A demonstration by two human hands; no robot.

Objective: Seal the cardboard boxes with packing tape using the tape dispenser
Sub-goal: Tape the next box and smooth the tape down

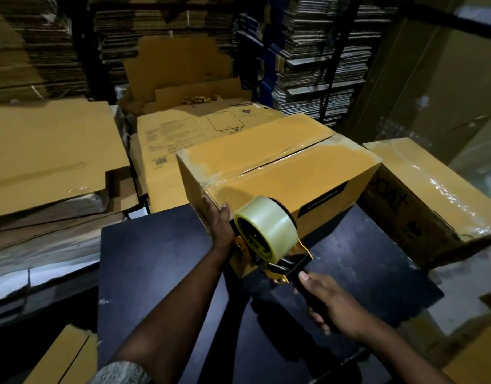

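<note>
Nearest the camera, the right hand (331,302) reaches in from the lower right with its fingers wrapped round the dark handle of the tape dispenser (269,246), thumb lying along the top of the handle. The dispenser's yellow frame and clear tape roll (267,230) sit just ahead of that grip, pressed against the near lower edge of the cardboard box (280,173). The left arm stretches forward from the lower middle; the left hand (218,220) lies flat with straight fingers against the box's near side at its left corner, just beside the roll. The box stands on a dark table (144,261), its top flaps closed, with glossy tape over the seam and edges. To the right leans another taped box (421,187). Beyond lie flattened cartons (44,151) and tall stacks of cardboard sheets (319,59).
</note>
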